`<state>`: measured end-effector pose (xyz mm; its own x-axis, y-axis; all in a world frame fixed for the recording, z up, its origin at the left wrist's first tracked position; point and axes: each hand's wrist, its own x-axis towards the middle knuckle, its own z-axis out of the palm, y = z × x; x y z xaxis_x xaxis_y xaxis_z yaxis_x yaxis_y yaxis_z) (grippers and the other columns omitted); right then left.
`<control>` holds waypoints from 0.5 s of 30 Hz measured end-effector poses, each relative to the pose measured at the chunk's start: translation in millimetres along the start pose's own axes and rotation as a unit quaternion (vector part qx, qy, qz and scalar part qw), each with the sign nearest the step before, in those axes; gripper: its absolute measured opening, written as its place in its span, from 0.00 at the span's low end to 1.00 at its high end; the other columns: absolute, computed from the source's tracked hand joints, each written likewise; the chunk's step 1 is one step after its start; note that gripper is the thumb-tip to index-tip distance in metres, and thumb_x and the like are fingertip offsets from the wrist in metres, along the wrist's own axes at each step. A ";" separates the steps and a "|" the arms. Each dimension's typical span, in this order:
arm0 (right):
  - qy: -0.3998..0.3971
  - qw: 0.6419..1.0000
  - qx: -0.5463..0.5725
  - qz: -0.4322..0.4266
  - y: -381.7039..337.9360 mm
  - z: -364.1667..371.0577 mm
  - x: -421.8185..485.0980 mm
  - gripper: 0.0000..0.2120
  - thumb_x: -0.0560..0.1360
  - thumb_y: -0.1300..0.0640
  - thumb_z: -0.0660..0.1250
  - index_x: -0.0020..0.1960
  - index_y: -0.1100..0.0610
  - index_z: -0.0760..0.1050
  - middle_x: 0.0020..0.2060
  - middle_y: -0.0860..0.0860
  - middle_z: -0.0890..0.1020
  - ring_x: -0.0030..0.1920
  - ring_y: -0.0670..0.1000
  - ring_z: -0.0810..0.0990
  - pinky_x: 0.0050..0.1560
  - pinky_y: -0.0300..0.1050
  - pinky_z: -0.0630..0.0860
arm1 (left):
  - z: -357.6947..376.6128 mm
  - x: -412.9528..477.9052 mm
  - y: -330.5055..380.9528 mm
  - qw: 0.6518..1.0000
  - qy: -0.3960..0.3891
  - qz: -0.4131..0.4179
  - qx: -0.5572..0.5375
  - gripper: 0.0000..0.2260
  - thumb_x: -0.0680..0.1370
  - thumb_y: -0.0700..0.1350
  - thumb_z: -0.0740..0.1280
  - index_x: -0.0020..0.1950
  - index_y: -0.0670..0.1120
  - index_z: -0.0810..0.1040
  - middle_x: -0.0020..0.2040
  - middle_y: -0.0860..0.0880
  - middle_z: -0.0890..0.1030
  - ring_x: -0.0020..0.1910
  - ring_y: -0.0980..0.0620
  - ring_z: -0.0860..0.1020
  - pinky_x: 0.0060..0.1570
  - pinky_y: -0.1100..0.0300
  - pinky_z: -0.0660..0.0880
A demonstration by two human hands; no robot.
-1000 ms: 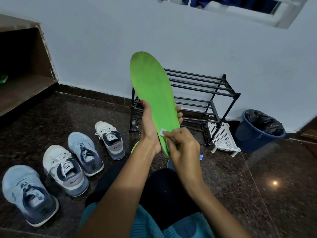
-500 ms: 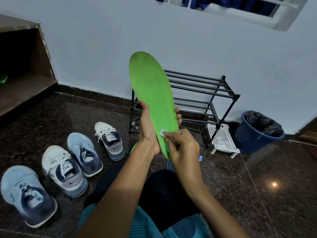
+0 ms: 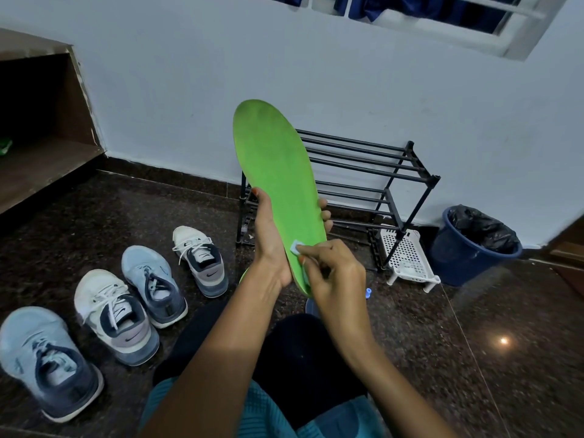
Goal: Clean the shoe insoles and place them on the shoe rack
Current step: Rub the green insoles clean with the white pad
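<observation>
Both hands busy: left hand [image 3: 268, 245] fingers wrapped around the long bright-green shoe insole [image 3: 278, 172], right hand [image 3: 335, 273] fingertips pinching a small pale-blue wipe [image 3: 296, 247] against it, just below the left fingers.

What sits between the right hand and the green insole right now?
A small pale-blue pad, pinched by the right hand against the green insole near its lower end. The head view shows it.

Hidden bits
The right hand [image 3: 335, 273] covers the heel of the insole [image 3: 278, 172] and most of a small blue wipe [image 3: 296, 247]. At six o'clock from it, a blue thing [image 3: 309, 308] peeks out, too hidden to name. At nine o'clock the edge cuts a green thing [image 3: 4, 147].
</observation>
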<state>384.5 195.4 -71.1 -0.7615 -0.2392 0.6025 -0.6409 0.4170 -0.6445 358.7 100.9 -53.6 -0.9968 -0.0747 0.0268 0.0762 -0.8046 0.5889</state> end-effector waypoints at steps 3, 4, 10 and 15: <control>0.010 1.000 -0.025 -0.007 2.5 -0.9 5.6 0.10 0.69 0.66 0.64 0.47 0.62 0.81 0.38 0.49 0.73 0.40 0.39 0.72 0.43 0.24 0.66 | 0.4 0.0 0.0 1.000 -0.004 -0.004 0.002 0.41 0.77 0.70 0.43 0.45 0.38 0.81 0.39 0.42 0.81 0.35 0.48 0.79 0.39 0.58 0.78; 0.017 0.999 -0.044 -0.011 4.5 -1.5 9.8 0.09 0.70 0.66 0.64 0.47 0.63 0.81 0.39 0.49 0.73 0.42 0.43 0.74 0.44 0.27 0.67 | 0.3 0.5 -0.5 1.000 -0.003 -0.007 0.010 0.40 0.77 0.69 0.42 0.47 0.38 0.80 0.39 0.42 0.81 0.35 0.48 0.79 0.39 0.58 0.78; 0.060 0.990 -0.128 -0.023 8.5 3.7 21.9 0.08 0.70 0.69 0.65 0.47 0.66 0.81 0.43 0.57 0.79 0.43 0.52 0.73 0.47 0.25 0.62 | -0.8 0.1 -1.4 0.999 0.006 -0.009 0.052 0.39 0.77 0.68 0.40 0.49 0.39 0.79 0.40 0.43 0.82 0.36 0.49 0.80 0.39 0.59 0.78; 0.015 1.000 -0.015 -0.016 -2.8 4.9 6.2 0.09 0.68 0.66 0.65 0.45 0.63 0.82 0.39 0.52 0.79 0.40 0.51 0.78 0.44 0.27 0.68 | -1.6 -0.4 0.8 1.000 -0.001 -0.005 0.005 0.38 0.77 0.69 0.43 0.51 0.37 0.78 0.39 0.42 0.81 0.35 0.48 0.80 0.43 0.55 0.80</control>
<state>381.1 188.4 -67.9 -0.7373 -0.2264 0.6365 -0.6610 0.4367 -0.6103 359.3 99.3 -54.4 -0.9976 -0.0661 0.0222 0.0663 -0.7992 0.5974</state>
